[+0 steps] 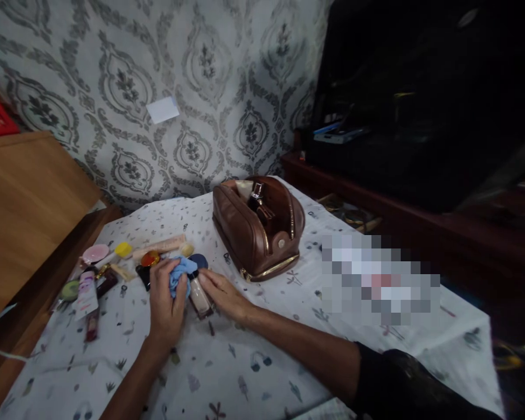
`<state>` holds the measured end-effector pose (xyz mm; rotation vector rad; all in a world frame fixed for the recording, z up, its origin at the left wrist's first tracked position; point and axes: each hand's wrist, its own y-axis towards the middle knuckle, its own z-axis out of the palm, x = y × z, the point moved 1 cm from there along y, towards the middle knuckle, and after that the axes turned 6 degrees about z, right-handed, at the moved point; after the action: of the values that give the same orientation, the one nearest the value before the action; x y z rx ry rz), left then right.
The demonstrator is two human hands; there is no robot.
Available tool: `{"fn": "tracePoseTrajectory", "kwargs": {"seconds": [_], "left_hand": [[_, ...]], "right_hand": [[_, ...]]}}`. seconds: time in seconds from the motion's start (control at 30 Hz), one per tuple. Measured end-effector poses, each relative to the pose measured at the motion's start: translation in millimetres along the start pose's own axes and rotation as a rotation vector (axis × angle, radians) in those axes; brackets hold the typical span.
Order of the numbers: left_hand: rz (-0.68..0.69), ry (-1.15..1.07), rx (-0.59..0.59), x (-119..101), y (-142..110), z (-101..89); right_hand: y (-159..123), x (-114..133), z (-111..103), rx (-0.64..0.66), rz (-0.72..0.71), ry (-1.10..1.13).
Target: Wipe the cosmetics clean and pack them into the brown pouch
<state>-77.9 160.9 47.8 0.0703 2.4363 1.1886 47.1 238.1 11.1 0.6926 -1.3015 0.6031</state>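
Left hand [165, 297]: thumb and fingers pinch a bunched blue rag [182, 276] against the cap end of the bottle [200, 296]; right hand [221, 291]: fingers close together, gripping the bottle near its cap, far side of grip hidden; bottle slants, base toward the wearer; blue disc [198, 261] just beyond it. Brown bag [258, 230] stands open beyond the right hand, apart from it, near the table's far edge. Cosmetics [87, 291] crowd the left side, near the left edge; peach tube [160, 247] lies beyond the left hand; patterned cover [240, 373] shows in a broad stretch nearer the wearer, and in a strip between bag and pixelated patch [380, 280], contents unreadable, by the right edge.
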Motion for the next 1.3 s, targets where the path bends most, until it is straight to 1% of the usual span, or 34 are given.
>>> {"fn": "tracePoseTrajectory", "kwargs": {"seconds": [0.13,0.27,0.33,0.47,0.57,0.63,0.7,0.77,0.87,0.93,1.0,1.07,1.17,1.2,1.3], "left_hand": [[0.048,0.07,0.018,2,-2,2.9],[0.108,0.141,0.027,2,-5,3.9],[0.162,0.176,0.046,0,-7,5.5],[0.352,0.21,0.081,-12,-10,11.3],[0.477,0.181,0.083,-23,-13,15.6],[0.508,0.165,0.083,-26,-14,17.4],[0.503,0.161,0.091,-24,-15,17.6],[0.465,0.164,0.095,-19,-15,16.2],[0.339,0.17,0.076,-10,-12,11.9],[0.221,0.144,0.037,-6,-8,8.5],[0.083,0.073,0.0,-3,-4,5.3],[-0.074,-0.012,-0.002,1,-1,2.5],[-0.272,-0.089,0.061,8,5,-2.9],[-0.31,-0.099,0.084,10,6,-5.4],[-0.366,-0.117,0.127,16,7,-14.9]], "right_hand": [[1,-2,0,-0.03,0.012,-0.014],[0,-4,2,-0.053,0.051,0.128],[0,-4,3,-0.078,0.07,0.218],[2,-5,2,-0.157,0.116,0.406],[6,-5,-1,-0.185,0.097,0.528],[8,-3,-4,-0.2,0.089,0.575],[9,0,-5,-0.204,0.083,0.568],[8,1,-5,-0.182,0.087,0.517],[6,0,-1,-0.124,0.135,0.42],[4,-2,2,-0.075,0.17,0.366],[3,-4,6,-0.013,0.197,0.321],[2,-4,7,0.06,0.212,0.288],[0,-3,4,0.117,0.153,0.206],[0,-2,3,0.122,0.111,0.152],[-2,-1,-1,0.13,-0.021,-0.088]]}}
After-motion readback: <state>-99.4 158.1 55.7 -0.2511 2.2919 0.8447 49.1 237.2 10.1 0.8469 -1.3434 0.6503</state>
